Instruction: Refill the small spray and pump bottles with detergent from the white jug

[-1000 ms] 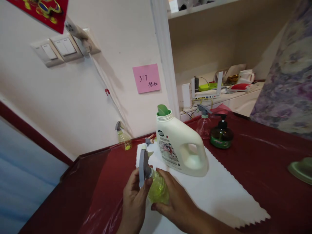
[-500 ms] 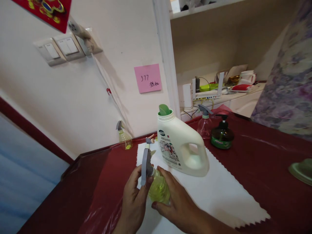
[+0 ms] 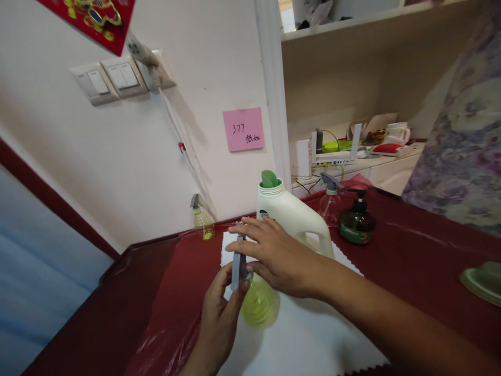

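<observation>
A clear spray bottle [image 3: 260, 303] with yellow liquid and a grey trigger head [image 3: 238, 267] stands slightly tilted over the white sheet [image 3: 313, 324]. My left hand [image 3: 219, 308] is closed around its neck and trigger, thumb in front. Over the top of the spray head reaches my right hand [image 3: 279, 253], its fingers stretched out and apart, thumb near the neck; whether the fingertips touch the head is unclear. Just behind stands a cream detergent jug [image 3: 295, 214] with a green spout, its label mostly covered by my right hand.
A small spray bottle [image 3: 204, 224] with yellow liquid stands by the wall. At the right are a clear spray bottle [image 3: 330, 206], a dark pump bottle [image 3: 357, 219] and a green object [image 3: 483, 282]. A white router [image 3: 332, 154] sits on the shelf behind.
My right hand has left the bottle's body and moved up and forward to the spray head. My left hand keeps its hold on the neck. The view has shifted slightly.
</observation>
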A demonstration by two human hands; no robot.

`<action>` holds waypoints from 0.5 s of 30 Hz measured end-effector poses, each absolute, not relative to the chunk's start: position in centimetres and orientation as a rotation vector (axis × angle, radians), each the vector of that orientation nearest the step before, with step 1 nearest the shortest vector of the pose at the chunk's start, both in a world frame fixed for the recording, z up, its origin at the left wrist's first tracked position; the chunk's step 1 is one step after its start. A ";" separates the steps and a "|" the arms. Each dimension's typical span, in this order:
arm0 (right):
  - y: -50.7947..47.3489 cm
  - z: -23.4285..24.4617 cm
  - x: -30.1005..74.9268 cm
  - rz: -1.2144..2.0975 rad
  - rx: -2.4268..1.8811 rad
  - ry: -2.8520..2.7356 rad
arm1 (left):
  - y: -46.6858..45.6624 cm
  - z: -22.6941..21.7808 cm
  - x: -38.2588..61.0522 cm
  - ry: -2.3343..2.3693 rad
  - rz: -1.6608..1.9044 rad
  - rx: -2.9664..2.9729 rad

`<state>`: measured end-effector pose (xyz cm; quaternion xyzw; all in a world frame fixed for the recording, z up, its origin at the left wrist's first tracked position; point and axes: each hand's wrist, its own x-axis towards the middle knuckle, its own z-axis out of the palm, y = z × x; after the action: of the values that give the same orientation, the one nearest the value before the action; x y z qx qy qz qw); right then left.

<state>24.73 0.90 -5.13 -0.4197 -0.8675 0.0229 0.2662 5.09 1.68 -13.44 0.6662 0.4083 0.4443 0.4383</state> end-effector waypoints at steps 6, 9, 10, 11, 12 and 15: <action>0.8 -3.9 24.6 -0.045 -1.206 -2.406 | 1.6 -13.7 5.1 0.943 1.115 1.740; 0.7 -3.8 24.3 -0.006 -1.257 -2.417 | 1.8 -14.1 4.9 0.985 1.136 1.713; 0.6 -3.9 24.2 0.006 -1.269 -2.410 | 1.8 -14.3 4.9 1.005 1.139 1.700; 0.6 -4.0 24.1 0.022 -1.284 -2.400 | 1.8 -14.5 4.8 1.023 1.144 1.689; 0.5 -4.1 23.9 0.037 -1.296 -2.385 | 1.9 -14.7 4.7 1.037 1.146 1.679; 0.1 -4.5 23.6 0.062 -1.332 -2.330 | 2.0 -15.0 4.6 1.049 1.152 1.669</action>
<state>23.63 0.07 -4.47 -0.4831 -0.8454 0.0225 0.2266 4.65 1.96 -15.01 0.6648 0.4178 0.4587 0.4159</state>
